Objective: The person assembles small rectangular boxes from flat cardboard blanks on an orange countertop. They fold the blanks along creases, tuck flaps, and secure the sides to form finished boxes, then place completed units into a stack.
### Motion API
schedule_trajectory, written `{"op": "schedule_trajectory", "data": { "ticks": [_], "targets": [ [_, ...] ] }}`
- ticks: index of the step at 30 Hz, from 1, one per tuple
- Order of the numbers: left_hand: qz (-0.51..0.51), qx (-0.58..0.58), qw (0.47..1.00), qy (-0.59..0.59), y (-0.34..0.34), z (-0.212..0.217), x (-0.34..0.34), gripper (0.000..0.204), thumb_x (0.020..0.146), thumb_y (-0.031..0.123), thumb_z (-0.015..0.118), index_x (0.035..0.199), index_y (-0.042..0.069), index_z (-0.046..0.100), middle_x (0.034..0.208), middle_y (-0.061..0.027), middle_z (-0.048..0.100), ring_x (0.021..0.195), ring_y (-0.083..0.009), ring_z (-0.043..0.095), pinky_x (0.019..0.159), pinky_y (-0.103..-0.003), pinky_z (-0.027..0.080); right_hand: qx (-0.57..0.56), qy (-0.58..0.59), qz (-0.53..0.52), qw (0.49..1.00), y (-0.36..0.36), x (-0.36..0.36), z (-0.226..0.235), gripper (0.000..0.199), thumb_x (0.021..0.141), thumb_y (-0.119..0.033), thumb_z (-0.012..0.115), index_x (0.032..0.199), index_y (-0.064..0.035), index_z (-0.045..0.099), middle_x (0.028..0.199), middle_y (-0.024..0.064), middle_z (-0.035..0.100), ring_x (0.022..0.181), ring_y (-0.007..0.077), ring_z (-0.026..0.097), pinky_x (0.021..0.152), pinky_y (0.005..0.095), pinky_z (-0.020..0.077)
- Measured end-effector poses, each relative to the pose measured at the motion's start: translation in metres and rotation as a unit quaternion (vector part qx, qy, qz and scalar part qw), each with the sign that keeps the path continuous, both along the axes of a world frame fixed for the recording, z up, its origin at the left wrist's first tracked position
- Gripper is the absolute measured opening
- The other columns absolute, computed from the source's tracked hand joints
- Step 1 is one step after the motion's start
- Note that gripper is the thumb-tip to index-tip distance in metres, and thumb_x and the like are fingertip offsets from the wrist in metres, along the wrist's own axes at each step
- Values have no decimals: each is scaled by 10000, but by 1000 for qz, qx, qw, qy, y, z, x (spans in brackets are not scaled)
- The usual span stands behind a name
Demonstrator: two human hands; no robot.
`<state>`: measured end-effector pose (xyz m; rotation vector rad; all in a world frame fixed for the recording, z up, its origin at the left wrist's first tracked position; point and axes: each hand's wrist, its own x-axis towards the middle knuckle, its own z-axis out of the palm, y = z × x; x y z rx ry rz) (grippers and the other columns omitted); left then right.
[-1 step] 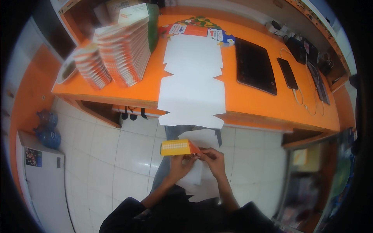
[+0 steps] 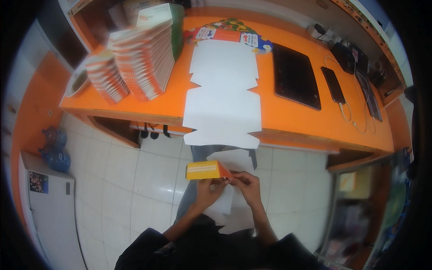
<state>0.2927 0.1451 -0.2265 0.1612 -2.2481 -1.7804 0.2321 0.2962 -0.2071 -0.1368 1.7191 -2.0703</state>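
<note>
Gripping a yellow box (image 2: 202, 170) by its right end, left hand (image 2: 209, 192) and right hand (image 2: 249, 185) meet near the bench (image 2: 288, 116).

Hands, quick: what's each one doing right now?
Left hand: closed, holding the yellow-and-orange carton.
Right hand: closed, pinching the carton's orange end.

Technician A: State the displacement of the yellow-and-orange box (image 2: 202, 170).
Technician B: Very slight. Its yellow end, above the left hand (image 2: 209, 191), has moved marginally farther from the wearer.
Technician A: And the white sheet (image 2: 220, 204) below the hands?
Technician B: Its right edge has shifted marginally toward the left hand's side.
</note>
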Motion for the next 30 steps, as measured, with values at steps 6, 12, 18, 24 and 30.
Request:
{"op": "schedule_trajectory", "data": {
  "ticks": [6, 12, 18, 24, 30],
  "targets": [
    [5, 21, 1000, -20, -5, 3, 5, 192, 812, 8, 704, 980, -18, 616, 856, -85, 690, 770, -152, 680, 711, -273, 535, 92, 24, 45, 994, 0, -1, 3, 159, 813, -63, 724, 935, 34, 691, 1021, 134, 689, 877, 161, 662, 799, 277, 529],
    [24, 120, 991, -48, -6, 0, 8, 245, 810, 67, 730, 1026, 6, 632, 901, -92, 702, 826, -168, 690, 771, -284, 536, 134, 75, 91, 984, 0, -5, 9, 154, 836, -110, 707, 943, 2, 711, 1038, 123, 692, 896, 169, 654, 835, 294, 512],
    [23, 145, 987, -63, -8, 1, 7, 225, 803, 31, 730, 1005, -5, 639, 917, -73, 689, 825, -138, 663, 765, -269, 512, 110, 99, 122, 981, 4, -13, 13, 136, 863, -90, 670, 961, -1, 701, 1080, 137, 672, 982, 199, 633, 893, 319, 492],
    [23, 156, 981, -111, -7, 4, 7, 229, 798, 42, 743, 1007, 7, 656, 900, -44, 675, 792, -108, 625, 723, -250, 487, 101, 112, 126, 981, 7, -16, 12, 135, 848, -80, 688, 955, 1, 688, 1064, 128, 673, 934, 178, 643, 845, 296, 508],
    [42, 176, 977, -112, -4, 1, 8, 239, 789, 83, 761, 994, -3, 672, 866, -74, 695, 784, -116, 655, 721, -255, 505, 103, 63, 123, 985, 5, -15, 7, 123, 856, -42, 669, 964, 13, 648, 1027, 115, 681, 952, 162, 641, 884, 308, 492]
  ]
}}
